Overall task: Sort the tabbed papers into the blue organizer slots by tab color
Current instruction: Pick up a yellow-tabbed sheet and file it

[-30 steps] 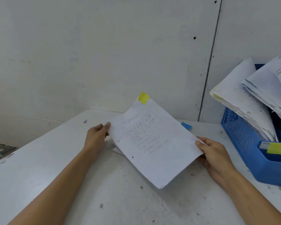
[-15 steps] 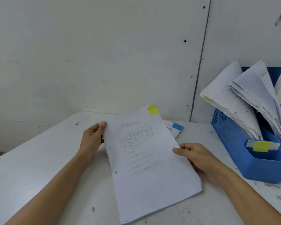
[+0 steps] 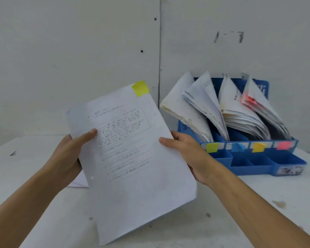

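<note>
Both bare forearms reach in from the lower corners and meet at a held paper (image 3: 132,167), lifted off the worktop (image 3: 34,221) and tilted with its top leaning right. The left hand (image 3: 70,154) grips the sheet's left edge, thumb pressed across the printed face and the other fingers hidden behind. The right hand (image 3: 186,153) pinches the right edge the same way, thumb on the front and fingers curled at the back. Whether the hands hold one sheet or a thin bundle cannot be told. A yellow-green tab (image 3: 140,88) sticks up from the paper's top corner.

More white sheets (image 3: 79,181) lie flat on the worktop, partly hidden under the left hand and the held paper.

The blue organizer (image 3: 254,170) stands on the worktop to the right, just beyond the right hand and against the wall (image 3: 61,51). Its four slots hold bundles of filed papers (image 3: 240,113) that lean left; the rightmost bundle shows pink tabs. Along its front rail sit four colour markers: yellow-green marker (image 3: 212,147), blue marker (image 3: 237,147), orange marker (image 3: 257,147) and pink marker (image 3: 284,145). Small open compartments run below them.

The worktop is white, scuffed and spotted. The wall is pale grey panelling with a vertical seam (image 3: 159,51) and a few dark holes.
</note>
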